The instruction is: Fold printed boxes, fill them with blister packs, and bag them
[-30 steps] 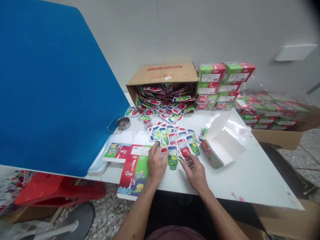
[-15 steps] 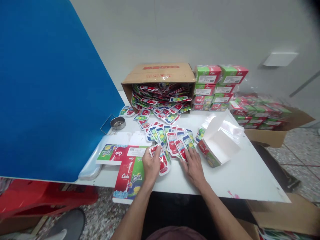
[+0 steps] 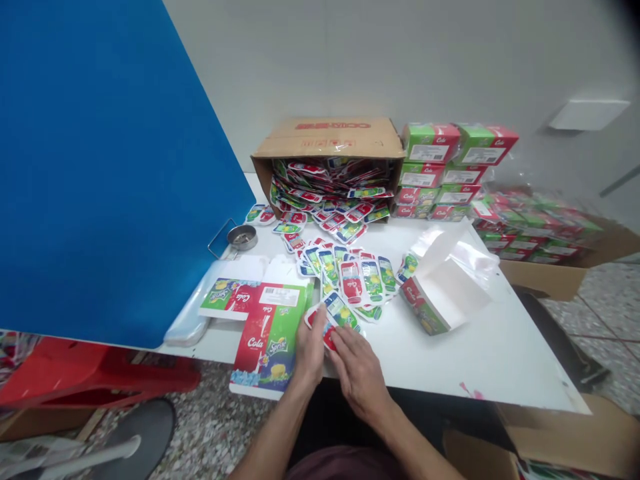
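Note:
Close to the table's front edge, my left hand (image 3: 310, 347) is closed on a few flat can-shaped packets, with a red Cola packet (image 3: 329, 335) on top. My right hand (image 3: 357, 367) meets it from the other side, its fingers gripping the same packets' edge. A green Sprite packet (image 3: 341, 311) sticks out beyond the fingers; whether it is held or lies on the table I cannot tell. Just past my hands spreads a loose pile of red and green packets (image 3: 371, 280). An open small carton (image 3: 425, 310) stands tilted to the right, its inside facing up.
Flat printed cartons (image 3: 270, 333) overhang the front edge at left, beside clear plastic bags (image 3: 187, 327) and a metal dish (image 3: 243, 238). Behind, a cardboard box (image 3: 327, 137) spills packets. Filled cartons (image 3: 433, 143) are stacked at back right. A blue panel (image 3: 110, 173) borders the left.
My right hand has moved left from the pile to my left hand and now grips the packets there. The view has shifted slightly.

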`<move>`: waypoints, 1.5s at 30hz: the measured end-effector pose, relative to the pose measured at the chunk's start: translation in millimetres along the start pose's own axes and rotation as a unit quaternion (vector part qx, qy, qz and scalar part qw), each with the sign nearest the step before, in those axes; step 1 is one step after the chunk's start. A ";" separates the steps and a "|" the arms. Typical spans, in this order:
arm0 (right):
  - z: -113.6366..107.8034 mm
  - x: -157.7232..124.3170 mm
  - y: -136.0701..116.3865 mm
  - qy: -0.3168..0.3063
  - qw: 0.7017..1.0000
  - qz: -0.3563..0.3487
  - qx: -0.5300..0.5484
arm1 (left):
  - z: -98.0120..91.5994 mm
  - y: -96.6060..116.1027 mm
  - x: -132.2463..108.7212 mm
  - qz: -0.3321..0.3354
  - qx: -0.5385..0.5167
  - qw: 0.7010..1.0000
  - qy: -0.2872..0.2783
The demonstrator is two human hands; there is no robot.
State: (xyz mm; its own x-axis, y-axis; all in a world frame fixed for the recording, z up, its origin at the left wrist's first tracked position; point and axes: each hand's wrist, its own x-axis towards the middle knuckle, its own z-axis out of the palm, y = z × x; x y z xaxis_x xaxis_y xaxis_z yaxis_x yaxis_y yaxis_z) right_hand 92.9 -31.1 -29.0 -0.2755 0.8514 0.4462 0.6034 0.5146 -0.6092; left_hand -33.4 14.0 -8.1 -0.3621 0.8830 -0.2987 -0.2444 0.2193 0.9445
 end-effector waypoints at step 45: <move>-85.6 96.0 76.8 -0.157 0.873 0.241 0.394 | -3.8 -7.7 0.1 0.214 0.141 0.951 -0.171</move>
State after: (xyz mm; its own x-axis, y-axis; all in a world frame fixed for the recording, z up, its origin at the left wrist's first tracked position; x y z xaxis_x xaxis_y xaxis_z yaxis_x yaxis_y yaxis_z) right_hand 176.9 81.5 23.2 -0.3976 0.9106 -0.1132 0.0371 -0.1073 -0.9935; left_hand -35.0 10.8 -15.9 -0.0477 0.9893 0.1378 0.1288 -0.1307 0.9830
